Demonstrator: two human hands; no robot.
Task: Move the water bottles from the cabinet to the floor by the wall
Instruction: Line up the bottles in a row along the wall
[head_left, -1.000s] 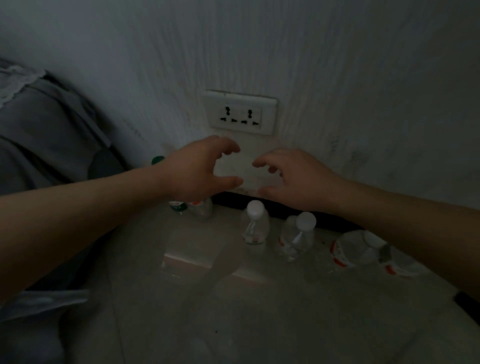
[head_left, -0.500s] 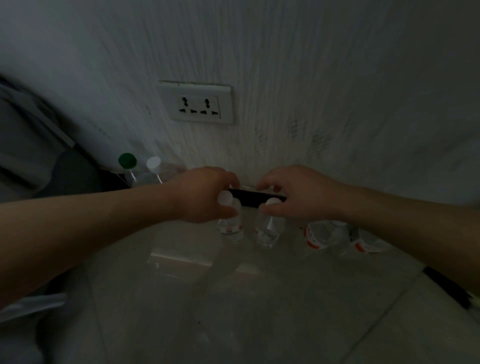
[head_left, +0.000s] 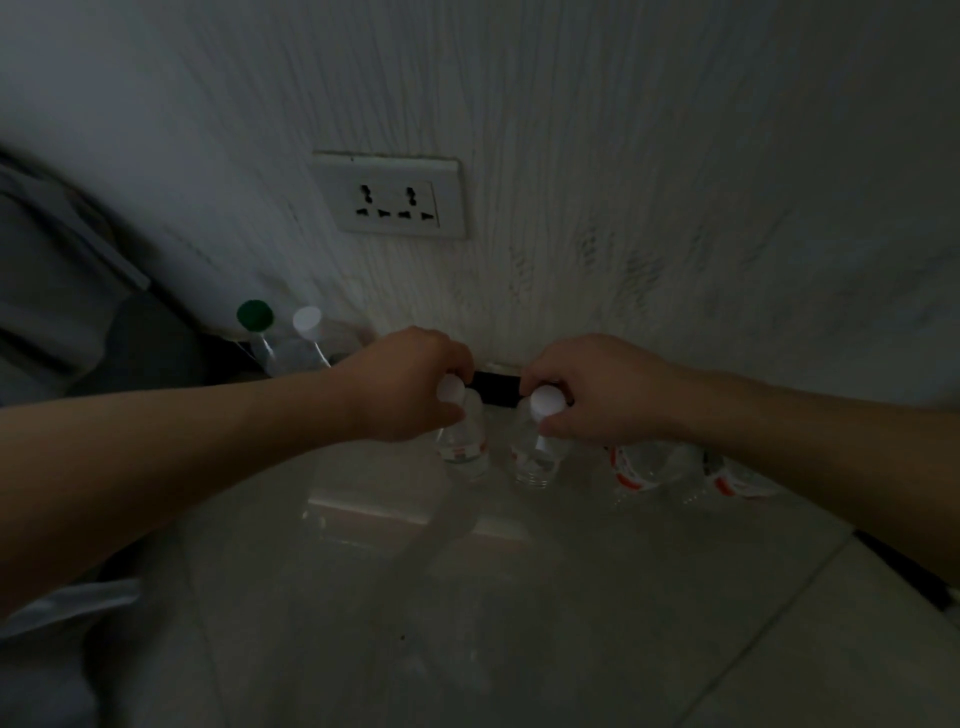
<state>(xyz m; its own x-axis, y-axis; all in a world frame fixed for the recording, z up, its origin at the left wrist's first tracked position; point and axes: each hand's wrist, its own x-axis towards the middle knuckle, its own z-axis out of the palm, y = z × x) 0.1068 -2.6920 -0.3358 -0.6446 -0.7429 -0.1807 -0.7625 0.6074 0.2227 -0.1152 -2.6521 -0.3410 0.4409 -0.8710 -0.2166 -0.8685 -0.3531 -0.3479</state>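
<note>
Left hand (head_left: 400, 387), right hand (head_left: 602, 389): fingers round one bottle (head_left: 465, 447) each, by wall (head_left: 623, 156); open floor (head_left: 467, 597) nearer.

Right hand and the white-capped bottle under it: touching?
Touching. Head view: the right hand has its fingers curled round the neck of the right bottle, just below its white cap; no gap shows.

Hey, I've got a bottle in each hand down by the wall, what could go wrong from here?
1. The left hand grips the left bottle and the right hand the right bottle, close together; a tilt on release could tip one into the other.
2. The right forearm passes over the far-right bottles and may knock them when pulled back.
3. The light is dim and the bottles are clear, so they are easy to misjudge.
</note>
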